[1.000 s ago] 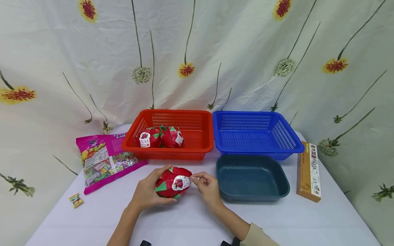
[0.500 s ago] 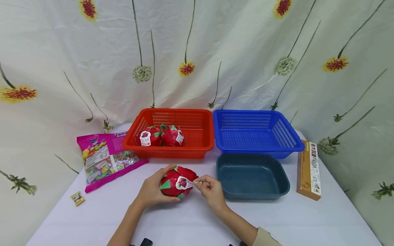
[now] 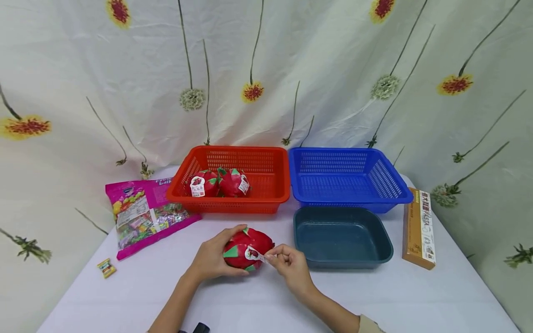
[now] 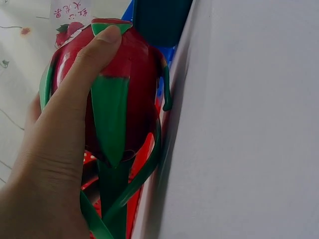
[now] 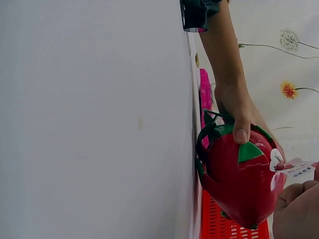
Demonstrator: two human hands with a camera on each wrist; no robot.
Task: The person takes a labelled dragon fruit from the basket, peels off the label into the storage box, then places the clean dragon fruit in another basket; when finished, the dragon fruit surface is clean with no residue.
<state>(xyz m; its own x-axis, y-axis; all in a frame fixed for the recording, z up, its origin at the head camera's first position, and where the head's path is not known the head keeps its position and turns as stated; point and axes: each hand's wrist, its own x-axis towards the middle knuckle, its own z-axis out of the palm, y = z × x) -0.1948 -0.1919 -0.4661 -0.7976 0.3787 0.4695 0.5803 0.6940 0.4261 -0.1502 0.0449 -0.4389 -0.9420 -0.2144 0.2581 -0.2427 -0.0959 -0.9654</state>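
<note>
A red dragon fruit with green scales [image 3: 245, 244] is gripped from its left side by my left hand [image 3: 214, 256], thumb below and fingers over the top. In the left wrist view the thumb presses on the fruit [image 4: 142, 64]. My right hand [image 3: 293, 268] pinches the free end of a white sticker [image 3: 254, 254] between thumb and forefinger. The right wrist view shows the sticker [image 5: 299, 168] peeled partly up, its other end still stuck to the fruit. Two more dragon fruits [image 3: 233, 184] with white stickers lie in the red basket [image 3: 266, 206].
A blue basket [image 3: 350, 201] stands beside the red one, with a dark teal tray [image 3: 343, 264] in front of it. At the right is a pasta box [image 3: 418, 231]. A pink candy bag [image 3: 137, 203] and a small yellow packet [image 3: 106, 268] lie at the left.
Both hands and the dragon fruit have shifted a little to the right. More of the sticker has come away from the skin as the right hand pulls its end.
</note>
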